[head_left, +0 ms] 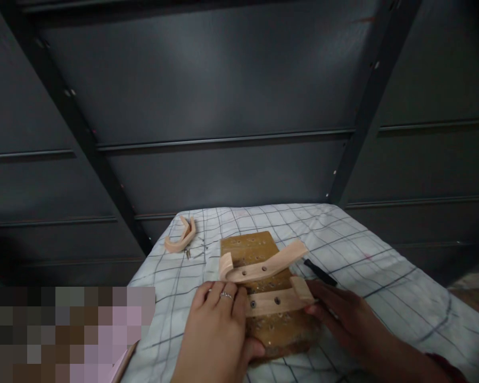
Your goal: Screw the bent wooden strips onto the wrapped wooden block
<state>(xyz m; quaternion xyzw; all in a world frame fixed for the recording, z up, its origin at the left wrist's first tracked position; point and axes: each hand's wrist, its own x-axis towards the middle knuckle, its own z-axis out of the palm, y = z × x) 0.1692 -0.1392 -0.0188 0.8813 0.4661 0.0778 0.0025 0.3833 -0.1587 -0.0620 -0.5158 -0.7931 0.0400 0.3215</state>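
Observation:
A brown wooden board (259, 335) full of small holes lies in front of me. Across it rest two pale, bent wooden hooks, each with two screw holes: a far hook (255, 270) and a near hook (265, 303). My left hand (217, 324), with a ring on one finger, is closed over the near hook's left end, its thumb low against the board. At the other end, by the upturned tip, my right hand (339, 314) grips the same hook between its fingers. A dark, slim tool handle (320, 272) lies just beyond my right hand.
More bent wooden hooks (180, 242) lie at the far left of the checked cloth (387, 298), with several screws (197, 251) beside them. A dark metal panel wall (231, 96) stands right behind the table. Pixelated blocks hide the lower left.

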